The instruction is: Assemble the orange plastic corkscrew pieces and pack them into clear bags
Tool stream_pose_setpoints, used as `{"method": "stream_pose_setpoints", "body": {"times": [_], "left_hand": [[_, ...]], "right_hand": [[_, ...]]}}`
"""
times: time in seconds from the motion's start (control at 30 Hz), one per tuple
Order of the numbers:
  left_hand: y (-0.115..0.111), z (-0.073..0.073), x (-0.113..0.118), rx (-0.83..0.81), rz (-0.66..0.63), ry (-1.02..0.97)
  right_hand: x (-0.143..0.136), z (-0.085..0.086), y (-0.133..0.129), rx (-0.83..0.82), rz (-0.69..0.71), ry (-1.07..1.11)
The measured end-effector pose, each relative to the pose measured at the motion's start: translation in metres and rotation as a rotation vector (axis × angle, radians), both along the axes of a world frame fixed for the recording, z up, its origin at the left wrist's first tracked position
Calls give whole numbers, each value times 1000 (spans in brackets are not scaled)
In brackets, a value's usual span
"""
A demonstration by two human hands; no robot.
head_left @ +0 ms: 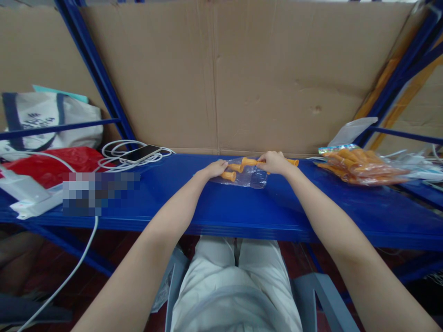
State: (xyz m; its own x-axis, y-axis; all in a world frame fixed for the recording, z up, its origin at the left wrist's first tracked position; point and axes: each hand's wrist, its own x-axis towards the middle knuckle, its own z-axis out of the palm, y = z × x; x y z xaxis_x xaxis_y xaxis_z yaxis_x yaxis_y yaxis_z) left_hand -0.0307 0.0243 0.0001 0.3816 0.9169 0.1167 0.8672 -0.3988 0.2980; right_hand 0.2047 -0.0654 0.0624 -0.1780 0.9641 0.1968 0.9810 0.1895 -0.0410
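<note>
A clear plastic bag (256, 180) lies on the blue shelf top in front of me, with several orange flared plastic pieces on or in it; I cannot tell which. My left hand (215, 169) is closed at the bag's left edge, close to an orange flared piece (228, 176) and a second orange piece (236, 168). The fingers of my right hand (273, 162) are closed around the end of another orange piece (249, 161) above the bag. One more orange piece (293, 162) shows just right of that hand, partly hidden by it.
To the right sits a filled bag of orange pieces (360, 161). A phone (140, 154), coiled white cable (112, 150), red plastic bag (65, 159) and white power strip (38, 203) are on the left. Cardboard (221, 83) stands behind, between blue metal posts (93, 64).
</note>
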Motion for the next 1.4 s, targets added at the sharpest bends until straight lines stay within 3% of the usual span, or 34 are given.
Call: {"method": "stream_pose_setpoints", "body": {"times": [0.27, 0.5, 0.63, 0.8, 1.23, 1.4], "left_hand": [[2, 1, 1, 0, -14, -40], [1, 0, 3, -9, 1, -87], [3, -1, 2, -3, -2, -75], [5, -1, 1, 0, -22, -54], [3, 0, 1, 4, -33, -77], [-1, 1, 2, -6, -26, -104]], "right_hand": [[-20, -12, -6, 85, -104, -55], [-16, -10, -1, 41, -151, 144], [-11, -7, 1, -84, -106, 337], [-6, -6, 0, -116, -30, 488], [7, -4, 3, -276, 140, 518], [0, -13, 8, -170, 137, 525]]}}
